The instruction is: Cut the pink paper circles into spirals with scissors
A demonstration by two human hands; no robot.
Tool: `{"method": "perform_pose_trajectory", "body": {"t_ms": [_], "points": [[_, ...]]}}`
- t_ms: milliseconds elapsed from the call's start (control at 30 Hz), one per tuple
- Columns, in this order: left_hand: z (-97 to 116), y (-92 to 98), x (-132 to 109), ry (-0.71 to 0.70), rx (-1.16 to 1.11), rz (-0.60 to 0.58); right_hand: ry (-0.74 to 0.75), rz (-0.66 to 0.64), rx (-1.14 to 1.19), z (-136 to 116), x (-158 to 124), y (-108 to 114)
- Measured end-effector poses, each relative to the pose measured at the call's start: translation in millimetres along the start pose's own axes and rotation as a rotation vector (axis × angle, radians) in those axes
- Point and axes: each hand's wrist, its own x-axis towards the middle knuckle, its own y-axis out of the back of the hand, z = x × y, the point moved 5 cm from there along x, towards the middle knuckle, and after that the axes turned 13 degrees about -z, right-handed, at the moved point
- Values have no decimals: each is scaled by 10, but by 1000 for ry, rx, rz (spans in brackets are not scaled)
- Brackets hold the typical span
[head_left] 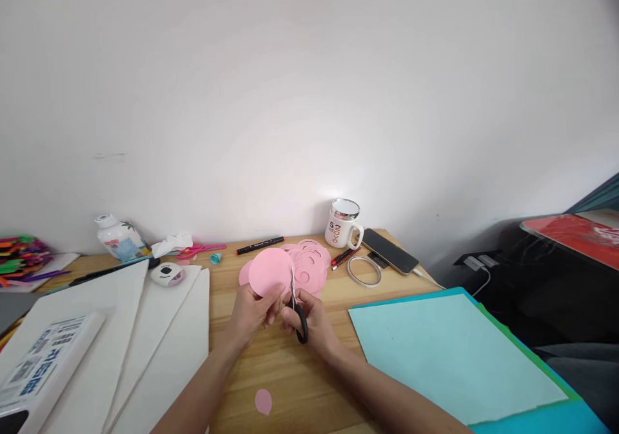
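My left hand (252,313) pinches the lower edge of a round pink paper disc (271,270), held up above the wooden table. In my right hand (312,321) are black-handled scissors (302,324), their blades pointing up beside the disc's right edge. Whether the blades touch the paper I cannot tell. Behind the hands lies a heap of pink paper pieces (314,265), several with round holes cut in them. A small petal-shaped pink paper piece (264,402) rests on the table near me, between my forearms.
White sheets (169,344) and a white box (51,363) cover the left side. Pale blue paper (449,356) lies at right. Along the back are a bottle (120,239), a black marker (261,246), a mug (342,224), a tape ring (364,272) and a phone (391,251).
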Motion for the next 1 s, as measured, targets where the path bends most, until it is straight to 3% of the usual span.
{"method": "perform_pose_trajectory", "body": {"t_ms": [200,467,700,867,1000], "points": [[-3,-9,7,16,44,-24,51,-40,-26,-119,19,-35],[-19,2,22,6,16,-63,75,2,-38,-102,6,7],[-8,41,30,15,12,-41,-19,50,-41,-70,-12,40],[11,3,31,-9,-55,-94,-34,48,-22,-22,-10,26],[8,-4,14,17,-47,-47,-12,26,-9,9,-12,-10]]}}
